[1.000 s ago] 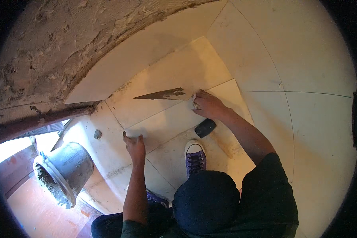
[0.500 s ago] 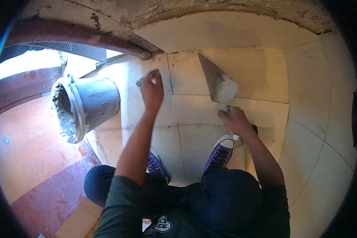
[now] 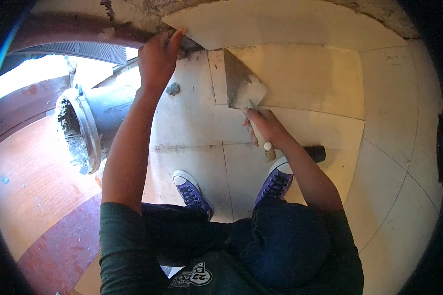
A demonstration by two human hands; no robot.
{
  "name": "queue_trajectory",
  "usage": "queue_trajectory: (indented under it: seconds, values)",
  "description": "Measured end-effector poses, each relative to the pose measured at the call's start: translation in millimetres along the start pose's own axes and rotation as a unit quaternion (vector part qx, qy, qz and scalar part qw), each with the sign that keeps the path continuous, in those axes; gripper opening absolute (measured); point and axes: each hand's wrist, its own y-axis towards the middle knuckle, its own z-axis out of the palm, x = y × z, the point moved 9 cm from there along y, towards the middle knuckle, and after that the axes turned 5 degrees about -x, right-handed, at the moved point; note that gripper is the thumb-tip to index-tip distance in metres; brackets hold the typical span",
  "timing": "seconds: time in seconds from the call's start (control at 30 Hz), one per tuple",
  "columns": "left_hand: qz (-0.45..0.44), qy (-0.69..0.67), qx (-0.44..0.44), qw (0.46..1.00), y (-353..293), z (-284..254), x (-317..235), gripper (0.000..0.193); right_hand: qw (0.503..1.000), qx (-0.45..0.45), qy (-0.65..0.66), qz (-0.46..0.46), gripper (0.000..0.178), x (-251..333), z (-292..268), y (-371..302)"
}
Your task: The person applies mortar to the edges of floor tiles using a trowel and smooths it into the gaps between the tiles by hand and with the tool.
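Note:
My right hand [image 3: 267, 129] is closed round the light handle of a trowel [image 3: 246, 87]. Its pointed, mortar-smeared blade lies over the floor tiles and points away from me. My left hand [image 3: 157, 59] reaches to the left corner of a pale tile [image 3: 280, 24] along the far wall, beside the end of a brown rail [image 3: 83, 30]. The thumb stands apart from the other fingers, which are partly hidden; I see nothing held there. A small grey lump of mortar [image 3: 173, 89] sits on the floor tile near my left wrist.
A bucket [image 3: 96, 123] coated inside with grey mortar lies on its side at the left, partly behind my left forearm. A black cylindrical thing, perhaps a mallet head [image 3: 315, 154], shows beside my right forearm. My purple shoes [image 3: 191, 189] stand on the tiled floor [image 3: 182, 128].
My left hand has moved away from beside the mortar lump, up to the far tile's corner. My right hand and the trowel have shifted left. The lump stays on the floor.

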Motion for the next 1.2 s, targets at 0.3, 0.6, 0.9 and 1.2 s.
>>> queue_trajectory:
  seconds: [0.3,0.6,0.9,1.2]
  values:
    - [0.041,-0.010,-0.040,0.998,1.8,-4.5,-8.3,0.042,0.998,-0.041,0.034,0.040,0.047,-13.5,1.4,7.3]
    - [0.102,-0.014,-0.119,0.988,2.2,-1.4,-2.8,0.043,0.987,-0.144,-0.065,-0.001,0.046,-9.5,11.2,9.4]
    - [0.101,-0.053,-0.132,0.985,-1.4,-6.4,-7.4,0.039,0.995,-0.100,-0.018,-0.010,0.045,-2.3,18.6,7.7]
    - [0.084,-0.077,-0.138,0.984,-1.8,-7.8,-8.8,0.040,0.982,-0.148,-0.108,-0.043,0.047,-9.3,9.2,26.0]
